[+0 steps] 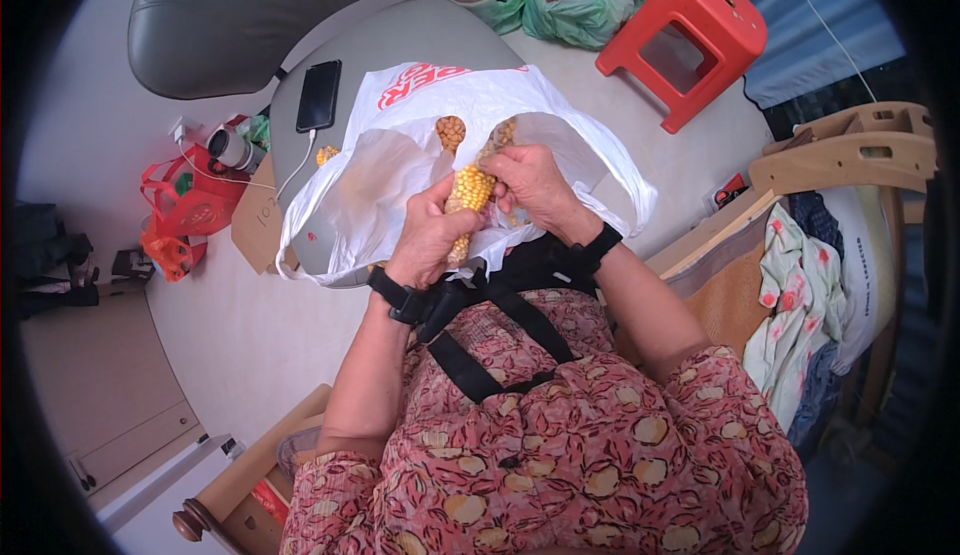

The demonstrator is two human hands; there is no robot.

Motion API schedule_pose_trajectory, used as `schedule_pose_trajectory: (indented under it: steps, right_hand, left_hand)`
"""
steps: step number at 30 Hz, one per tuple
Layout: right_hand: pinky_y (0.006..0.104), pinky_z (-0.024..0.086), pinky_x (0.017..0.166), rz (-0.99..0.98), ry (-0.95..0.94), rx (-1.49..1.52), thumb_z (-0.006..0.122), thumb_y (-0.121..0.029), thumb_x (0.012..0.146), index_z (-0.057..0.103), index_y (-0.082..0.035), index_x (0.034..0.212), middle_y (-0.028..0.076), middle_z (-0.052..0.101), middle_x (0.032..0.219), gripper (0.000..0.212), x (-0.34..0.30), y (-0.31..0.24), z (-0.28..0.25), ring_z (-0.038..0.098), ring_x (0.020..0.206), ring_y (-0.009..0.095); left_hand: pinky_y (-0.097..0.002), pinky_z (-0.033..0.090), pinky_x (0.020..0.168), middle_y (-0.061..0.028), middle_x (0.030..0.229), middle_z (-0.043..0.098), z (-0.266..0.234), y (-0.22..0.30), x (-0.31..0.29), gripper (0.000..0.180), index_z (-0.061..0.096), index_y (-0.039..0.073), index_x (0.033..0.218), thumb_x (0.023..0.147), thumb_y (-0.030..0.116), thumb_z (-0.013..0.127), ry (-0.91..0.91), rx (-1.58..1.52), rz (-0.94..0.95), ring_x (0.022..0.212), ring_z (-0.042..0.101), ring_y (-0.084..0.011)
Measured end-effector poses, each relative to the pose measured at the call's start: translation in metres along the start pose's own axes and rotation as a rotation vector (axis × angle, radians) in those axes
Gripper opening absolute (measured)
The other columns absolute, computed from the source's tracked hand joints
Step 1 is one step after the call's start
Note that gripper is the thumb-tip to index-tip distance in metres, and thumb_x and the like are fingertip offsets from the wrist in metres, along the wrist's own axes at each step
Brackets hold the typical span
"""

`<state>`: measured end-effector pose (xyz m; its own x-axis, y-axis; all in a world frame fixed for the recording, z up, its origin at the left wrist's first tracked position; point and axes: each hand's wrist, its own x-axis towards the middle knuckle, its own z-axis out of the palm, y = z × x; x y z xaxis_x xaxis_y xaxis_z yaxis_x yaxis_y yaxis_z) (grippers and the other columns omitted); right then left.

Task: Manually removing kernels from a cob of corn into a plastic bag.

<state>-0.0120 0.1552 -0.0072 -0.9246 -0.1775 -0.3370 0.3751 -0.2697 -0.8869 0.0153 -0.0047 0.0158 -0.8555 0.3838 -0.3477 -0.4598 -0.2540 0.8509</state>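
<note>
— Nearest the camera, what shows?

— A lap in a patterned red dress (560, 455), crossed by black straps, with both forearms rising from it. Each wrist wears a black band.

— And the hands?

— The left hand (428, 240) wraps a corn cob (468, 195) from the left, fingers (425, 203) closed around its lower part. The right hand (535, 185) meets the cob's upper end from the right, fingers curled and pressed against the yellow kernels. The cob stands roughly upright between the two hands.

— Where is it, exactly?

— Over the open mouth of a white plastic bag (400, 165), which lies on a grey round tabletop (400, 40). Two more cobs (452, 133) lie inside the bag, just beyond the hands.

— Farther off?

— A black phone (319, 95) rests on the tabletop's left part, with a white cable running from it. Left of the tabletop, red bags (185, 210) sit on the floor. Far right stands a red plastic stool (690, 40), and beyond it a green bag (575, 13) carrying a red box. A grey chair back (250, 10) curves across the far left. Clothes (810, 305) hang over a wooden frame at right.
</note>
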Motion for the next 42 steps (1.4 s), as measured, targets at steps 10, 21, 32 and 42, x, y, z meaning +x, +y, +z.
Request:
schedule_pose_trajectory:
  steps: [10,21,32,42]
  right_hand:
    - [0.0193,0.037,0.037,0.01,-0.025,-0.05,0.06,-0.02,0.084,0.059,0.004,0.076,0.002,0.052,0.058,0.025,-0.002,-0.002,0.0,0.047,0.043,0.007]
    - [0.0204,0.037,0.036,0.027,-0.065,-0.021,0.063,-0.018,0.083,0.058,0.005,0.072,0.003,0.051,0.057,0.026,0.001,0.0,-0.003,0.047,0.042,0.008]
    - [0.0226,0.04,0.039,-0.005,-0.029,0.105,0.053,-0.011,0.083,0.057,0.007,0.077,0.006,0.052,0.061,0.02,0.004,0.007,-0.001,0.048,0.044,0.011]
    - [0.023,0.046,0.059,-0.087,0.086,0.215,0.051,-0.015,0.088,0.059,0.003,0.091,0.005,0.057,0.079,0.02,0.013,-0.008,0.004,0.055,0.074,0.011]
  left_hand:
    - [-0.0199,0.047,0.064,-0.006,0.092,0.06,0.001,0.003,-0.001,0.043,0.052,-0.005,0.116,0.072,-0.002,0.056,0.019,0.018,-0.011,0.072,0.058,-0.0081]
    - [-0.0191,0.047,0.06,-0.0065,0.091,0.06,0.0,0.004,-0.002,0.043,0.053,-0.006,0.113,0.071,-0.004,0.056,0.018,-0.022,-0.058,0.069,0.058,-0.0078]
    - [-0.0198,0.046,0.046,-0.0086,0.087,0.061,-0.002,0.006,-0.001,0.045,0.051,-0.004,0.116,0.071,-0.006,0.057,-0.008,-0.11,-0.085,0.062,0.058,-0.0096]
    - [-0.0262,0.052,0.04,-0.0137,0.088,0.061,-0.009,-0.003,0.002,0.039,0.048,-0.009,0.112,0.075,-0.004,0.057,0.063,-0.235,0.029,0.064,0.062,-0.0172]
